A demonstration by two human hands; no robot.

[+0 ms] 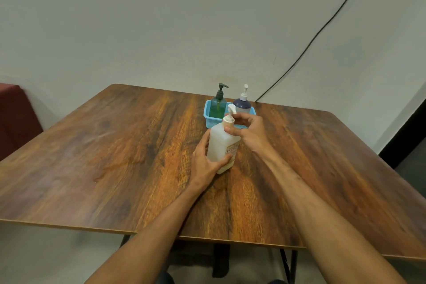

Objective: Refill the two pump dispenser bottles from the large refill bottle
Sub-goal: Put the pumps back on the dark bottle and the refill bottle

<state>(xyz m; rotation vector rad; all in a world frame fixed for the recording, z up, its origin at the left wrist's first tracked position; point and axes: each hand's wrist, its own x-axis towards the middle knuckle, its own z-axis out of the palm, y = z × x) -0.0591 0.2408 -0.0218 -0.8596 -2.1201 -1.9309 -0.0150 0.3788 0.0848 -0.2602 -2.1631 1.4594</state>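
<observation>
One refill bottle (221,145), two dispensers (217,105), one basket (208,120). Refill bottle stands near upright, spout toward frame top. My left hand (205,165) grips its body, right hand (250,130) its pump (230,115).

Light: soft, even, indoor, rather dim; source not seen.
Glare: faint pale sheen on worktop (99,136), left of centre.
Shadows: weak, diffuse.
Cast: grey-green on wall (161,18).
Distortion: wide-angle, worktop edges bowed.
Focus: slightly soft overall; near forearms (143,249) softest.
</observation>
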